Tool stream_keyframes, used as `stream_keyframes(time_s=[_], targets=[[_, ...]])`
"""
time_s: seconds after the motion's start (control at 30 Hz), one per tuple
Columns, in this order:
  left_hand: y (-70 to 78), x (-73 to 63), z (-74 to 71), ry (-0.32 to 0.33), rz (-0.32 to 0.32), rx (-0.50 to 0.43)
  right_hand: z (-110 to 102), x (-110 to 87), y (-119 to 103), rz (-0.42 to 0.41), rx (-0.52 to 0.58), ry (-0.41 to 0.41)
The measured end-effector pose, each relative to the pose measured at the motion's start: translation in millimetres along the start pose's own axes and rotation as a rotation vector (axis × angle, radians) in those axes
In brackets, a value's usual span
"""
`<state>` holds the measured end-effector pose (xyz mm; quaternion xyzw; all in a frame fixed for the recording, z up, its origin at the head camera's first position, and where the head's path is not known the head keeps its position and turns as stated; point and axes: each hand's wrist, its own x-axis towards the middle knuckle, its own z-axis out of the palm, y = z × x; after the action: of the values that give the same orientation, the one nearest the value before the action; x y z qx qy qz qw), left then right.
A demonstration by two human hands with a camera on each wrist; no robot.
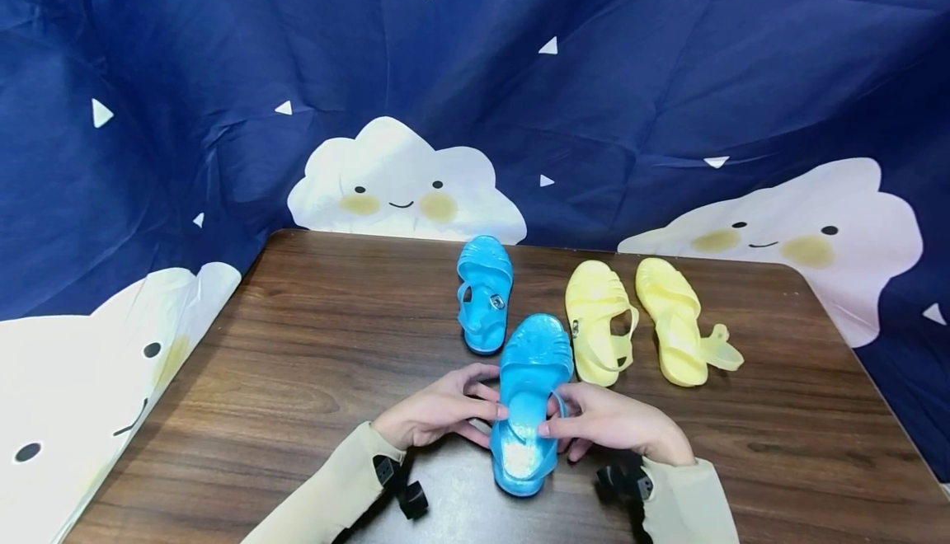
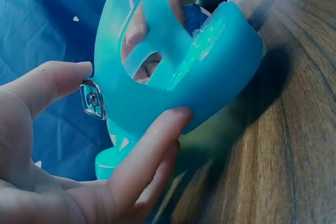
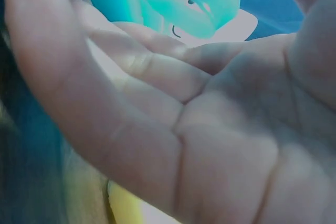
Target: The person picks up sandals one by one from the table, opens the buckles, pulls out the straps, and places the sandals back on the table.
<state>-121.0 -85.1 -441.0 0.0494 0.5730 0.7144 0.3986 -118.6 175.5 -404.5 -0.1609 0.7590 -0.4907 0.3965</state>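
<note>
A blue jelly sandal (image 1: 536, 346) stands toe away between my two hands near the front of the table. My left hand (image 1: 453, 405) holds its left side. In the left wrist view the thumb is by the square metal buckle (image 2: 93, 99) and a fingertip touches the blue side near the heel. My right hand (image 1: 619, 422) grips the other side at the strap, thumb over the insole. The right wrist view shows the curved fingers (image 3: 131, 93) close up, with part of the blue sandal blurred behind them. A second blue sandal (image 1: 486, 280) lies just beyond.
Two yellow jelly sandals (image 1: 594, 284) (image 1: 679, 338) lie to the right, the far one with its strap spread outward. The brown wooden table (image 1: 334, 321) ends at a dark blue cloth (image 1: 482, 58) printed with clouds.
</note>
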Motion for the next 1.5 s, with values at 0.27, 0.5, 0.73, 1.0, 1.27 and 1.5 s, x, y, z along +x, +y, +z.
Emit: stream_keyframes(time_s=[0.27, 0.5, 0.73, 1.0, 1.27, 1.5], targets=[[10.1, -8.1, 2.8, 0.01, 0.043, 0.013, -1.6, -4.9, -7.9, -0.026, -0.009, 0.014], [20.6, -14.0, 0.2, 0.022, 0.106, 0.034, 1.2, -7.0, -14.7, -0.085, 0.049, 0.049], [28.3, -18.8, -6.2, 0.044, 0.152, 0.019, 4.1, -5.5, -19.1, -0.093, 0.148, 0.069], [35.2, -23.8, -10.6, 0.047, 0.211, -0.015, 6.9, -0.9, -19.9, -0.193, 0.199, 0.054], [43.1, -31.5, -13.6, 0.069, 0.233, -0.007, 10.9, 3.5, -21.0, -0.315, 0.111, 0.093], [51.2, -39.3, -16.9, 0.08, 0.256, -0.009, 18.8, 8.1, -23.6, -0.419, 0.066, 0.157]])
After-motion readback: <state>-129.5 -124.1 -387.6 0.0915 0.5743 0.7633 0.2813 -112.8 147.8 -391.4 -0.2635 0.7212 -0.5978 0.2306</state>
